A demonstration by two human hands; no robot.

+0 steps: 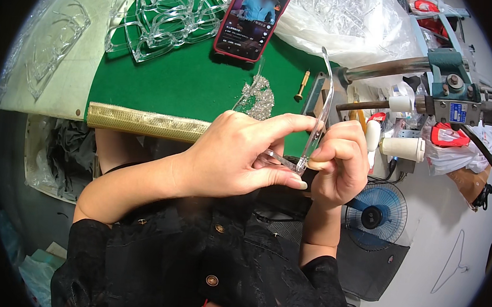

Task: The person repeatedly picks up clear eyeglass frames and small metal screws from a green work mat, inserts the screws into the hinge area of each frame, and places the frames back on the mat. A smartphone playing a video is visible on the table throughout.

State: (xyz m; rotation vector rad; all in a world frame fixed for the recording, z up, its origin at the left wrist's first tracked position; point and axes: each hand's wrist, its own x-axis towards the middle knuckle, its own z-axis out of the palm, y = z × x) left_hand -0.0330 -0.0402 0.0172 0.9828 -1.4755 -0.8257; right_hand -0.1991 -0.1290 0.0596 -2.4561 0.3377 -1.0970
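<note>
A clear plastic eyeglass frame is held between my two hands, above the near edge of the green work mat. One temple arm points up and away, its curved tip near the machine. My left hand closes on the frame's front, thumb below and index finger stretched against the temple. At the hinge corner, my right hand pinches with thumb and curled fingers; anything small in that pinch is hidden. Beyond my left hand lies a heap of tiny metal screws. A small brass screwdriver rests on the mat to its right.
More clear eyeglass frames are piled at the back left. A lit phone stands behind the screws. A gold textured strip lines the mat's front edge. At right are a bench machine and a blue fan.
</note>
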